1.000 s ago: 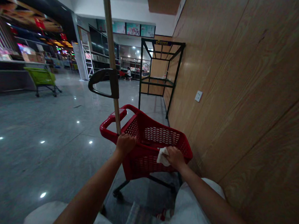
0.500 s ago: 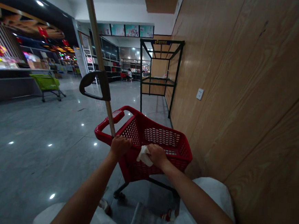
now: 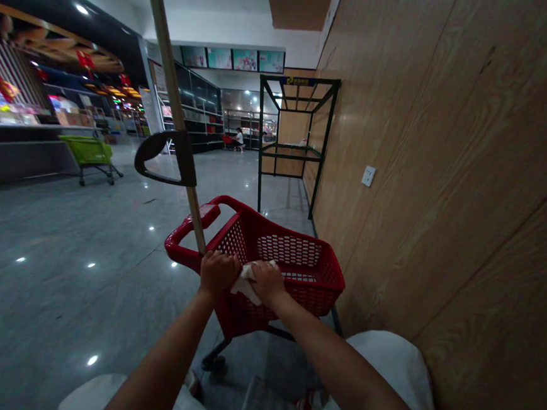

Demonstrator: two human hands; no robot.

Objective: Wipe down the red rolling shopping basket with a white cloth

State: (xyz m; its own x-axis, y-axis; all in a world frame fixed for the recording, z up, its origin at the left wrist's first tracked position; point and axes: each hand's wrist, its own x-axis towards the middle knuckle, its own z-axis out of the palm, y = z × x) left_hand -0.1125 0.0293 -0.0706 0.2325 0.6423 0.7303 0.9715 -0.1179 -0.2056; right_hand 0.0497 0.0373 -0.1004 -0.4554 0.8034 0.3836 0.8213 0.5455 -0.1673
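Observation:
A red plastic shopping cart stands on the floor in front of me, close to the wooden wall. My left hand is closed around the cart's near rim, at the foot of a tall pole that carries a dark curved handle. My right hand presses a white cloth against the same rim, right beside the left hand. Both forearms reach out from the bottom of the view over my light trousers.
A wood-panelled wall with a white socket runs along the right. A black metal shelf frame stands behind the cart. A green cart sits far left on the glossy grey floor. Shop counters line the back.
My right hand has slid the white cloth leftward along the cart rim until it meets my left hand. The view has shifted slightly, so the cart sits a little further left.

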